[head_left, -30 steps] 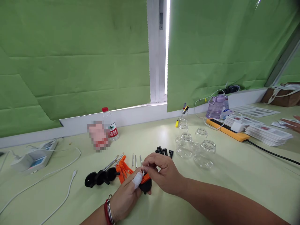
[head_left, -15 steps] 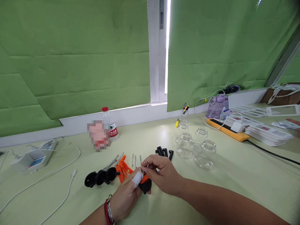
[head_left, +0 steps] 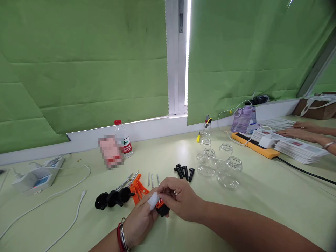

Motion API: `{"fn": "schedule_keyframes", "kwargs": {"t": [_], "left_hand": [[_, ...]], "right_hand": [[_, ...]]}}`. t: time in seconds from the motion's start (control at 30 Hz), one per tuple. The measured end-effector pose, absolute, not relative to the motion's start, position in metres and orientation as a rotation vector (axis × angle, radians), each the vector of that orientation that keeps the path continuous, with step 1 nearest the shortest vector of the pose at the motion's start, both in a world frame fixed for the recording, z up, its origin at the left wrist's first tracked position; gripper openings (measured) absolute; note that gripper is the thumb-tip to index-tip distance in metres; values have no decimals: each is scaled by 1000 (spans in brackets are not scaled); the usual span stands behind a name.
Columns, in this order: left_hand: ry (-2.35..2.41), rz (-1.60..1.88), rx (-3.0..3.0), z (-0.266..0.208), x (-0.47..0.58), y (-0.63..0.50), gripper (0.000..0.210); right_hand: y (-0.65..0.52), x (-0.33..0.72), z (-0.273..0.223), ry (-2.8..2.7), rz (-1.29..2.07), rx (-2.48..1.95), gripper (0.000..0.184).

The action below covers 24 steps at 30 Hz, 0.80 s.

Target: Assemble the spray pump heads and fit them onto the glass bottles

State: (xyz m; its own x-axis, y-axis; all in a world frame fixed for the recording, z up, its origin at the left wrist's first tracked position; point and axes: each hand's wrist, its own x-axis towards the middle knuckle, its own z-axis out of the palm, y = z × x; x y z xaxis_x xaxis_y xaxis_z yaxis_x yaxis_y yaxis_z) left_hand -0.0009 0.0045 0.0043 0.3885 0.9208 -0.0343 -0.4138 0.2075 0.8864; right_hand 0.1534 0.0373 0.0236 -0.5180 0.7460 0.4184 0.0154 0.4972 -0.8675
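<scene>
Both hands' grip (head_left: 161,201) round orange-black part (head_left: 162,208)

This looked like a small assembly workroom rather than a home. A long pale green worktop (head_left: 262,189) ran under windows covered with green blinds (head_left: 84,70), carrying batches of parts: black caps (head_left: 183,171), metal pins (head_left: 152,179), clear glass jars (head_left: 223,164), stacked printed cards (head_left: 296,147) and a yellow power strip (head_left: 254,145). A co-worker's hand (head_left: 291,132) rested on the cards.
</scene>
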Motion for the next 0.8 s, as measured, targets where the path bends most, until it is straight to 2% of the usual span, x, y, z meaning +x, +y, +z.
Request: {"fn": "schedule_keyframes", "kwargs": {"t": [0.37,0.57,0.8], "left_hand": [[663,1046,933,7,1,6,24],[672,1036,926,7,-1,5,25],[646,1050,894,8,1,7,21]], "right_hand": [[39,154,21,-2000,860,-599,16],[38,155,23,-2012,891,-615,17],[40,153,21,-2006,777,-539,20]]}}
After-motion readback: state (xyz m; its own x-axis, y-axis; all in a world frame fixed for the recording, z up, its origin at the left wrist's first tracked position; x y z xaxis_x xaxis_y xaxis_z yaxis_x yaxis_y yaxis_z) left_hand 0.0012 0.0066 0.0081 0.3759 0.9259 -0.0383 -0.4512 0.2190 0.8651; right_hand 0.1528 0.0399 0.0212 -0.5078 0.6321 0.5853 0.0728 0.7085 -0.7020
